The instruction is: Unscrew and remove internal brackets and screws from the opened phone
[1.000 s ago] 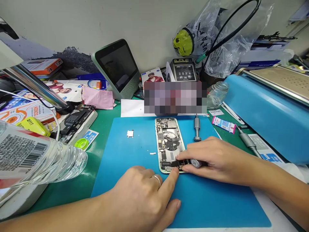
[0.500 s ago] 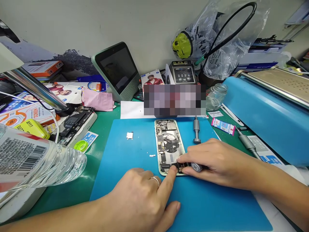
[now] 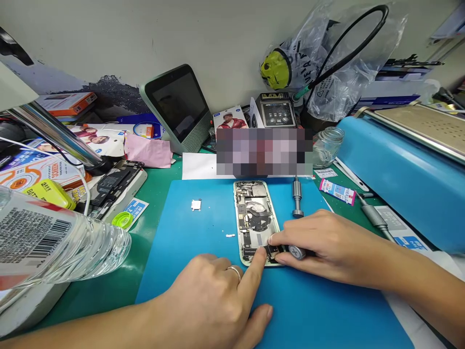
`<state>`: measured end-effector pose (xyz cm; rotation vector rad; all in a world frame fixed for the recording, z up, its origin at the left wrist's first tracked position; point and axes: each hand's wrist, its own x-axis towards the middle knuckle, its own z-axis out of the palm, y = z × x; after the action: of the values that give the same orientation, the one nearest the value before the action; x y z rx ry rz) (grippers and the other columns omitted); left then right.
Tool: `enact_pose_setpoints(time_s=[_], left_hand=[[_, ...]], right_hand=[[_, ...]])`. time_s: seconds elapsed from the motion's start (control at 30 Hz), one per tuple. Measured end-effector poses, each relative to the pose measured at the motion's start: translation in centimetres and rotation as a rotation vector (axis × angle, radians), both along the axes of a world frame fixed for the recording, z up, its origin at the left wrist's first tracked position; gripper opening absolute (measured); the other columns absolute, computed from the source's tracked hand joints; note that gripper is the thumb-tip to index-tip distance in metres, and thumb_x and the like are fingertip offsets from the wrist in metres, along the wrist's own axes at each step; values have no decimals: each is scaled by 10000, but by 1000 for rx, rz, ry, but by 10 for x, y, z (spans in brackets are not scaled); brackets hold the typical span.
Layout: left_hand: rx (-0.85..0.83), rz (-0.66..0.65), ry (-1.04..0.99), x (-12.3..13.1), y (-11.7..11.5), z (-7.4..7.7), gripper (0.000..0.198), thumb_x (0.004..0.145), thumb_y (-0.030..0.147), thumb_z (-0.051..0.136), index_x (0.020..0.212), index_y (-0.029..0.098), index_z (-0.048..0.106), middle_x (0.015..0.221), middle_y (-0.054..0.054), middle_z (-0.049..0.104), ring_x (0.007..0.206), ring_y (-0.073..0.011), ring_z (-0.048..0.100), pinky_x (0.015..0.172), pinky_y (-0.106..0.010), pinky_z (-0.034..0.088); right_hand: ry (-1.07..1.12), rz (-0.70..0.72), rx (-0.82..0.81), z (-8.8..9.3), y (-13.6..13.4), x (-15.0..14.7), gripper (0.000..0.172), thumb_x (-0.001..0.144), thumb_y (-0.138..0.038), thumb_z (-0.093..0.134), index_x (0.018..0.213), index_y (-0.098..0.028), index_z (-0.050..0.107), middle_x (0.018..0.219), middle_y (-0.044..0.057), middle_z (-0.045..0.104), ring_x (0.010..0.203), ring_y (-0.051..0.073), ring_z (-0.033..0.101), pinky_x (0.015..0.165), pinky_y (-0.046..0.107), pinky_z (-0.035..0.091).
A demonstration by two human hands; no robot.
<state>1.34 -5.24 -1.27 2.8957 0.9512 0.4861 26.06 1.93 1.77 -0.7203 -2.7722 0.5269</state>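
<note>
Blue mat (image 3: 174,242): carries our opened phone (image 3: 258,220), right of centre, far end close to the mat's far edge.
Left hand (image 3: 218,293): index straight, tip on the phone's near end; thumb spread away, nothing grasped. We'd press lightly and evenly here.
Right hand (image 3: 323,241): low over the phone's near-right corner, index and thumb nearly meeting; whether their tips pinch a part, we cannot tell.
Driver (image 3: 297,252): wrapped by our right fingers, cap showing; we'd keep it off exposed parts.
Metal plate (image 3: 196,205): towards the mat's far-left corner, best left undisturbed.
</note>
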Motion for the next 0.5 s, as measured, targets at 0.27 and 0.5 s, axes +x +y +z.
enact_pose_setpoints(time_s=[0.27,0.5], left_hand=[[-11,0,0,1,-1,0,499,1006,302,423,1357,-43,501,638,-40,685,481,-231,647,377,-378,494],[-21,-4,15,1,0,0,521,1011,319,427,1371,-53,481,644,-37,687,483,-227,645,383,-378,489]], right_hand=[[4,-2,-25,2,1,0,169,986,-265,590,1048,-193,729,758,-8,729,606,104,625,583,245,367],[11,1,-62,3,1,1,169,978,-296,616,1043,-187,728,748,-11,728,601,102,628,602,239,378]])
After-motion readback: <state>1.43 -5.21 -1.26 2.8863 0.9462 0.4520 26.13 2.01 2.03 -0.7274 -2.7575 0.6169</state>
